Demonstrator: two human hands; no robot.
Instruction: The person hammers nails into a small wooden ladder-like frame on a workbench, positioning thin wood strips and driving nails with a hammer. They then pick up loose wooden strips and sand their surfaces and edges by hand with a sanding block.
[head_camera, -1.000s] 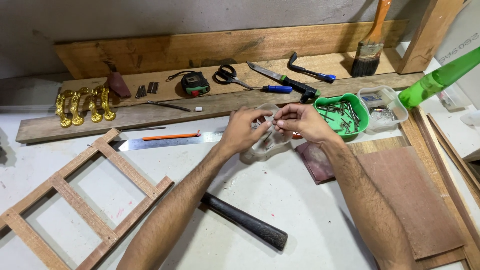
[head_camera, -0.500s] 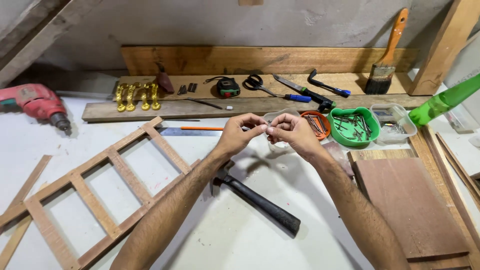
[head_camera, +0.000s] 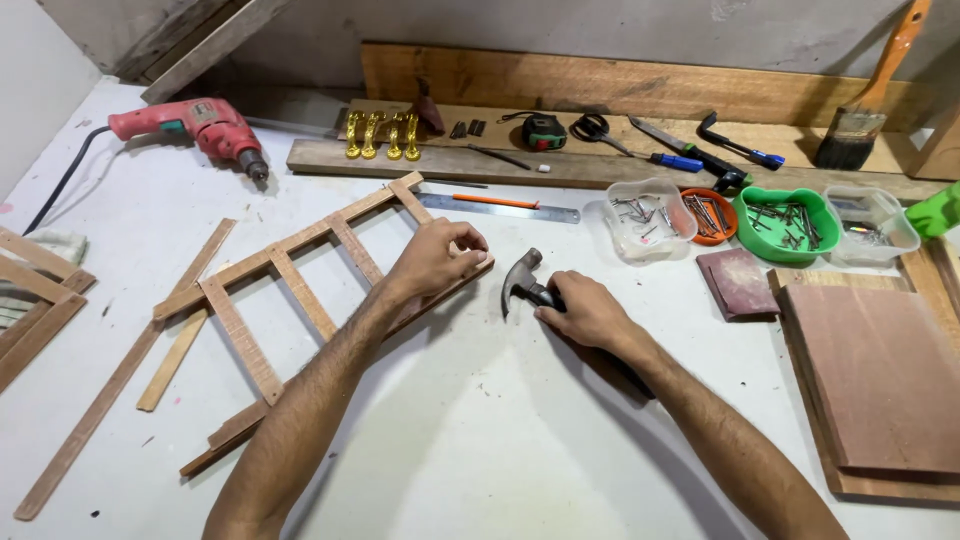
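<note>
a: head view, and you're asking about the tubs first? by the far right of the table (head_camera: 480, 450) sits a row of four: a clear tub (head_camera: 640, 218) with loose nails, a small orange dish (head_camera: 712, 214) with more nails, a green tub (head_camera: 786, 224) with dark nails or screws, and another clear tub (head_camera: 868, 224) whose contents are too small to tell.

b: and your hands?

a: your left hand (head_camera: 432, 262) rests on the near rail of the wooden frame (head_camera: 300, 290), fingers curled together and pinched at the tips; whether they pinch anything, i cannot tell. your right hand (head_camera: 590, 312) is closed round the hammer (head_camera: 524, 282) just below its metal head, which lies on the table right of the frame.

b: what's hidden?

a: the hammer's handle runs under your right hand and forearm, only a dark edge showing. the green thing (head_camera: 936, 212) at the right edge is cut off. the brush (head_camera: 868, 100) runs out of view at the top.

b: any labels?

a: the tape measure (head_camera: 544, 132) on the plank at the back has a small red patch; too small to make out more. the red drill (head_camera: 196, 126) lies far left.
</note>
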